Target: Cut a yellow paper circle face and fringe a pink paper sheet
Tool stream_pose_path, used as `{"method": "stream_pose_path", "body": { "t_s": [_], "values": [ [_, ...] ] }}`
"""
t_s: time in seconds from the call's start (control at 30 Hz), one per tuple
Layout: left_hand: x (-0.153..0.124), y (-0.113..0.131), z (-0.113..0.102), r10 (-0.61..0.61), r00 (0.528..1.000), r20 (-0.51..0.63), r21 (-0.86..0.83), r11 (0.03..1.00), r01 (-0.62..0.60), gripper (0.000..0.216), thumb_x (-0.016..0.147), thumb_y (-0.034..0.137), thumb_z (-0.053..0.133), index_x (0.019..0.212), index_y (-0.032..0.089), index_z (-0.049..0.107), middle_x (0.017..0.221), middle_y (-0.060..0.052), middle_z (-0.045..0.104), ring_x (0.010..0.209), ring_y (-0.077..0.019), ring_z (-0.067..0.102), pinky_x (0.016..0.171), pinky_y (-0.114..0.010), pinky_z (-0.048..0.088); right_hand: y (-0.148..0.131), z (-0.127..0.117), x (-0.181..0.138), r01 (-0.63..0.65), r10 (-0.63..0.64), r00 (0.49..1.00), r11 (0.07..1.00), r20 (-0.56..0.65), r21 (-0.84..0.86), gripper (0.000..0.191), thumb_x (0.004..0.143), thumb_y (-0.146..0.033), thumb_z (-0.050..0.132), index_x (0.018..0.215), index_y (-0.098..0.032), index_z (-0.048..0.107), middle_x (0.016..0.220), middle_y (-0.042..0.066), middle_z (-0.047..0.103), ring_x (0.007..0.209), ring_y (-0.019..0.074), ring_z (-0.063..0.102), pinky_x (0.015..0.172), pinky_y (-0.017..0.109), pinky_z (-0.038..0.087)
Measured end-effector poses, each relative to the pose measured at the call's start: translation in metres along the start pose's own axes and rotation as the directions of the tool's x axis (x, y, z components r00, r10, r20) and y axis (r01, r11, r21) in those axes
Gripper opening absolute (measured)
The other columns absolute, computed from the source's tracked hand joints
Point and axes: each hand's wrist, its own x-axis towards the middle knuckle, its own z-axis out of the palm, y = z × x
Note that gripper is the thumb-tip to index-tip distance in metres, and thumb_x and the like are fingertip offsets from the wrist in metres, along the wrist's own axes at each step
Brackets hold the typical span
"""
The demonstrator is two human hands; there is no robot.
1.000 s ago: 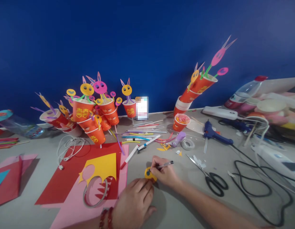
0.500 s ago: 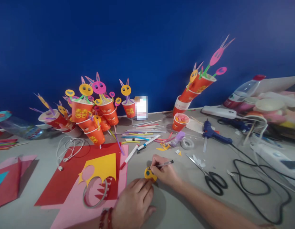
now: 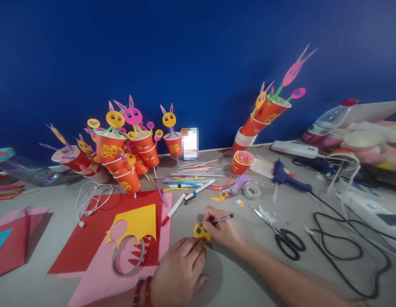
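Observation:
On the grey table lies a small round yellow paper face with dark eye patches. My right hand is closed round a slim pen, whose tip is at the face's upper edge, partly hidden by the fingers. My left hand lies flat, palm down, its fingertips touching the lower edge of the paper face. Left of it is a tape ring on pink paper, beside a cut yellow sheet with a round hole.
Scissors and a blue glue gun with a looping black cable lie to the right. Markers and pipe cleaners lie ahead. Red paper cups with paper faces stand at the back, near a cup of scraps.
Almost nothing differs. The pen and my right hand have shifted very slightly over the paper face; my left hand stays in place.

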Motion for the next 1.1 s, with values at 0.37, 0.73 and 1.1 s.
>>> {"method": "stream_pose_path", "body": {
  "t_s": [0.37,0.73,1.1],
  "values": [
    [0.0014,-0.0003,0.0,-0.006,1.0,0.001,0.013,1.0,0.006,0.049,0.095,0.053,0.052,0.123,0.014,0.058,0.132,-0.007,0.062,0.114,-0.0226,0.054,0.099,-0.034,0.041,0.0016,0.0002,0.0001,-0.002,0.001,1.0,1.0,-0.01,-0.019,0.013,0.072,-0.018,0.05,0.06,-0.022,0.045,0.054,-0.005,0.047,0.052,0.0127,0.042,0.049,0.023,0.032],
    [0.0012,0.0008,0.0013,-0.005,1.0,-0.023,0.002,1.0,0.005,0.05,0.093,0.053,0.056,0.122,0.013,0.059,0.128,-0.007,0.064,0.114,-0.0223,0.054,0.099,-0.034,0.042,0.0054,0.002,-0.0013,0.006,-0.006,1.0,1.0,-0.008,-0.005,0.014,0.069,-0.015,0.051,0.058,-0.022,0.044,0.054,-0.005,0.046,0.052,0.012,0.04,0.048,0.022,0.03],
    [0.0016,0.0005,0.0005,-0.006,0.999,-0.044,0.01,1.0,0.006,0.049,0.091,0.053,0.06,0.12,0.013,0.06,0.126,-0.007,0.065,0.111,-0.0223,0.056,0.097,-0.033,0.042,0.0041,0.0011,-0.0009,0.008,-0.008,1.0,0.999,-0.002,-0.035,0.014,0.069,-0.015,0.051,0.059,-0.022,0.045,0.053,-0.005,0.047,0.051,0.0119,0.041,0.048,0.022,0.031]
  ]
}}
